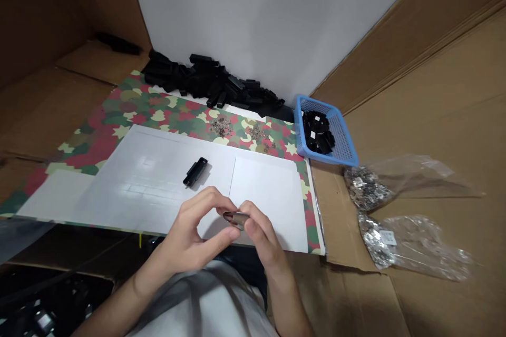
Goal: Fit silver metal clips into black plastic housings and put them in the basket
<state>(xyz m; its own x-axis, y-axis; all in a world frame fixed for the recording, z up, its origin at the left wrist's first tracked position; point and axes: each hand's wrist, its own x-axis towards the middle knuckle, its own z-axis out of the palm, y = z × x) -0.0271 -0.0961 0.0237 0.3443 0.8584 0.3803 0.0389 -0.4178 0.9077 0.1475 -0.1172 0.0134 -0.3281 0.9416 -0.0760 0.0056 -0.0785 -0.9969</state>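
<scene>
Both my hands meet over the front edge of the white work surface (130, 168). Between them is a small shiny metal piece with a rounded, hollow-looking end (237, 218); its exact kind I cannot make out. My left hand (197, 237) pinches its left end between thumb and fingers. From the other side, my right hand (263, 234) grips the right end with thumb and index finger. Beyond my left hand, a slim black plastic housing (195, 172) lies at a slant on the white sheet.
Black plastic parts (213, 81) are heaped along the wall. Two little piles of tiny metal bits (221, 126) rest on the camouflage-patterned cover (166, 110). At right stand a blue basket (346, 139) holding black parts and two clear bags (375, 239) of metal pieces on cardboard.
</scene>
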